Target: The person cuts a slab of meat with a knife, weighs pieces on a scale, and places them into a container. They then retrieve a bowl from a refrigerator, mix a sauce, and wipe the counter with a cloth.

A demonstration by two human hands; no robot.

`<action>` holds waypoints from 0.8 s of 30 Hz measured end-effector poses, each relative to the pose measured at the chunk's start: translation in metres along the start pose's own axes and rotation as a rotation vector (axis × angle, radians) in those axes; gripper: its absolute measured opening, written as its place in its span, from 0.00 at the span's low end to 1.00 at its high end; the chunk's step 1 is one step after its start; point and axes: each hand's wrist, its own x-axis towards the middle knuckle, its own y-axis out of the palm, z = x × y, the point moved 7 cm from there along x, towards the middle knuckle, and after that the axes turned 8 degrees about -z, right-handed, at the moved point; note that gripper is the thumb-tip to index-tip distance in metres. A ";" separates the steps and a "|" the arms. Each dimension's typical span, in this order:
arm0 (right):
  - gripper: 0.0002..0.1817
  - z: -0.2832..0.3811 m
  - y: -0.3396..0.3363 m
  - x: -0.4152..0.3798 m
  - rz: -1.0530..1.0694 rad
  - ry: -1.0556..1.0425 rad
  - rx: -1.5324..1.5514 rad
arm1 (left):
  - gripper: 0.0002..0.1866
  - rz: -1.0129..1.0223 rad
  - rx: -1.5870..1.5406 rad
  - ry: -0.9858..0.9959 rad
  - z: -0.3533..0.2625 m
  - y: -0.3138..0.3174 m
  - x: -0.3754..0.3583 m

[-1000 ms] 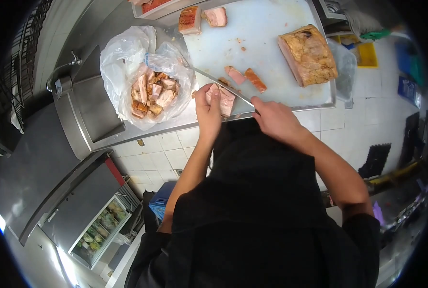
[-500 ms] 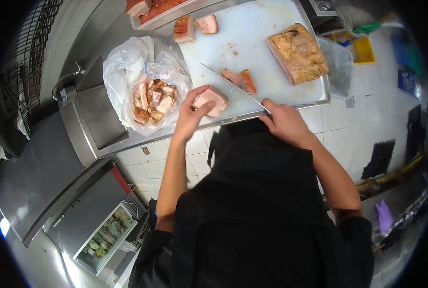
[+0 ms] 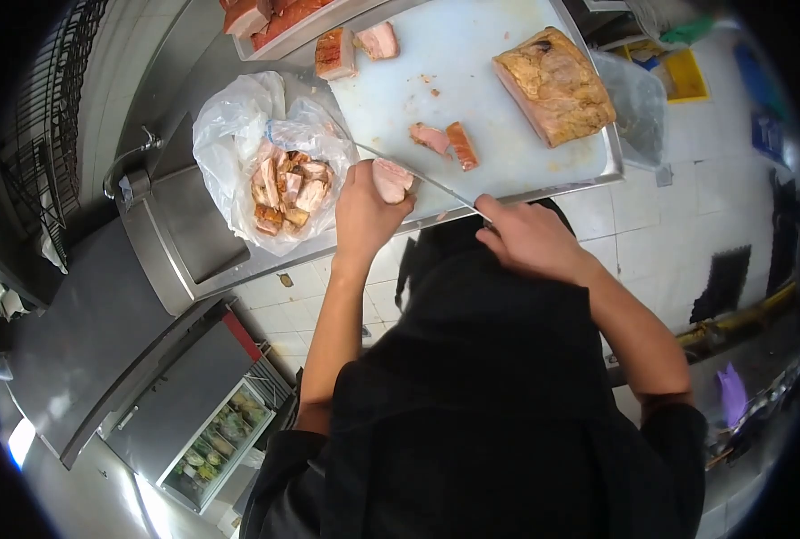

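Note:
My left hand [image 3: 369, 209] is closed around a small block of pork [image 3: 391, 180] at the near left edge of the white cutting board [image 3: 476, 76]. In my right hand [image 3: 530, 234] is the handle of a long knife [image 3: 436, 184]; its blade slants to the upper left, along the far side of the block. Two trimmed strips, a pale piece of meat [image 3: 431, 137] and a browned rind piece [image 3: 462, 145], lie beyond the blade. A large browned slab of pork [image 3: 557, 87] rests at the board's right.
Left of the board sits an open plastic bag [image 3: 238, 117] with cut meat chunks [image 3: 292, 193]. Two more pork pieces [image 3: 335, 54] lie at the far left corner, near a tray of meat [image 3: 301, 29]. A sink [image 3: 193, 225] is further left.
My left hand has closed around the block, its fingers now at the block's left side. The knife has shifted left and nearer, from over the trimmed strips to the block.

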 end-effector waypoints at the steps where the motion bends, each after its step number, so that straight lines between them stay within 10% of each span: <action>1: 0.13 -0.001 0.000 0.000 -0.003 0.005 0.003 | 0.30 0.005 0.000 0.004 0.001 0.002 -0.002; 24: 0.10 -0.008 0.042 0.054 -0.102 -0.040 -0.008 | 0.41 -0.188 -0.145 0.006 0.008 0.006 -0.013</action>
